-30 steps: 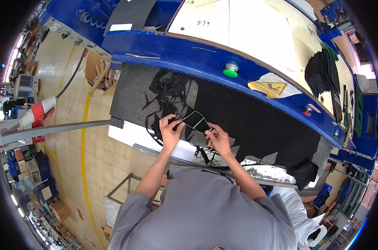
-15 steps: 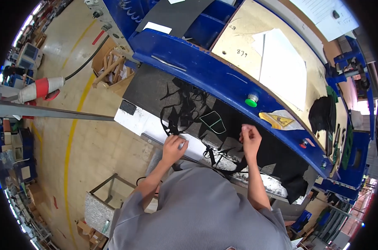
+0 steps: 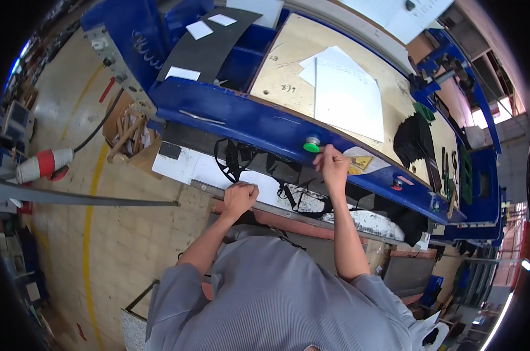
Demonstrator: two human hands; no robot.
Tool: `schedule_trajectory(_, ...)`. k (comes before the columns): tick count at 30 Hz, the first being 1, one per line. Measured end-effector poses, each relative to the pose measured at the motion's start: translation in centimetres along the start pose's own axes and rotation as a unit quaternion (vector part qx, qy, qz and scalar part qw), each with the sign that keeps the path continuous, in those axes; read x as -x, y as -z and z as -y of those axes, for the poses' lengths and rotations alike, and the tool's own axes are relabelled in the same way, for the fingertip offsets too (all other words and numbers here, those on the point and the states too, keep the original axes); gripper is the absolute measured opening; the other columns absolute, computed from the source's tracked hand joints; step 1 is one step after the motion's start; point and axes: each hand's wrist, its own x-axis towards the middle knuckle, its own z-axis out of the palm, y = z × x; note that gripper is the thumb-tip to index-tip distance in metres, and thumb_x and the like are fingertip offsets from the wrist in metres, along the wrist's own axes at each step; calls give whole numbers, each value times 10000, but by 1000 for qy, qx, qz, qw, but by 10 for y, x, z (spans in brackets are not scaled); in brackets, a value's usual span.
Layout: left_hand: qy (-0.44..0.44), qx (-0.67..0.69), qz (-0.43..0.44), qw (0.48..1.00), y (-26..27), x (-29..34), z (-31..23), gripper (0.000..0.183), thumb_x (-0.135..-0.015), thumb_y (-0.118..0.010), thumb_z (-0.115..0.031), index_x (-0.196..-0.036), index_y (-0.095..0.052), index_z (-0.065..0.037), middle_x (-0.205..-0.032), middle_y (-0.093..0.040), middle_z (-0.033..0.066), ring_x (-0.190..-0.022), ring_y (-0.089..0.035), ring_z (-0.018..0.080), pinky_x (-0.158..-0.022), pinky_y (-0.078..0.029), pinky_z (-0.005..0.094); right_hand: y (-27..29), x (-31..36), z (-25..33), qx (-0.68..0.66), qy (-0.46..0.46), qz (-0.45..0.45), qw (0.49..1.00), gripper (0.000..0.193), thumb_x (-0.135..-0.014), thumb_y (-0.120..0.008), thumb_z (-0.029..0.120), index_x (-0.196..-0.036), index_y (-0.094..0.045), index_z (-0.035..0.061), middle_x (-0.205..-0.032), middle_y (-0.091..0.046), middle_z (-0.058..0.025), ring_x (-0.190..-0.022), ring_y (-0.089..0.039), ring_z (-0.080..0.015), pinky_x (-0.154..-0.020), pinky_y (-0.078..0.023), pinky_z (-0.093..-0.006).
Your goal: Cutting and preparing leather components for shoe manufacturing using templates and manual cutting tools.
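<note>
My left hand (image 3: pixel 240 198) is curled into a loose fist at the front edge of the work surface, beside the white sheet (image 3: pixel 203 169). Nothing shows in its fingers. My right hand (image 3: pixel 333 168) is raised to the blue machine beam (image 3: pixel 259 114). Its fingers are bent, and the fingertips lie against or just beside a green push button (image 3: pixel 311 145). Thin black strips and cut scraps (image 3: pixel 231 165) lie on the surface between and beyond my hands. The beam hides the far part of that surface.
A wooden board (image 3: pixel 282 58) with white papers (image 3: pixel 346 96) tops the machine. A stack of black pieces (image 3: pixel 414 143) stands to the right near hand tools. A red button (image 3: pixel 397 185) is on the beam. At left are a carton of rolls (image 3: pixel 127 134) and a metal bar (image 3: pixel 83 196).
My right hand has moved from over the black material to the green button. My left hand has closed further at the edge. The beam now covers more of the material, including the green-outlined piece.
</note>
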Motion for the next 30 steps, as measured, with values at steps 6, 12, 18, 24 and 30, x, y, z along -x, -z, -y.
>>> schedule_trajectory(6,13,-14,10,1000,-11,-10,6,308,-852,-646,-244,-594,-610,-80,-655,-647,108,-681,-657,311,-620,-519,448,3,4,29,228,-36,29,973,506,-944,-653,437,-707,-698,-8,-549,-619,-107,-474,-593,-184,-505,-454,-319)
schedule_trajectory(12,-35,-46,-32,998,-12,-11,1,296,-869,-618,-217,-616,-621,-65,-681,-667,106,-681,-654,319,-621,-521,445,54,95,-58,308,22,78,948,503,-915,-661,485,-856,-701,-13,-799,-695,-165,-743,-657,-332,-672,-513,-410)
schedule_trajectory(18,-36,-44,-10,998,-6,17,-7,201,-888,-612,-223,-777,-658,-62,-884,-633,97,-930,-561,331,-862,-437,472,70,178,-136,482,159,27,862,430,-794,-774,324,-1119,-667,63,-1113,-589,-132,-1107,-537,-333,-969,-390,-469)
schedule_trajectory(24,-26,-87,0,996,-1,16,-22,205,-887,-598,-212,-791,-656,-40,-889,-620,140,-951,-545,346,-854,-430,458,66,165,-144,512,133,23,848,332,-800,-746,215,-1081,-645,69,-1086,-566,-115,-1050,-530,-312,-915,-398,-447)
schedule_trajectory(30,-7,-91,-1,996,2,25,-21,158,-822,-626,-179,-779,-656,-29,-870,-631,135,-926,-557,349,-833,-434,473,69,176,-137,495,129,49,858,341,-788,-751,231,-1070,-649,70,-1044,-576,-111,-1030,-530,-309,-885,-395,-451)
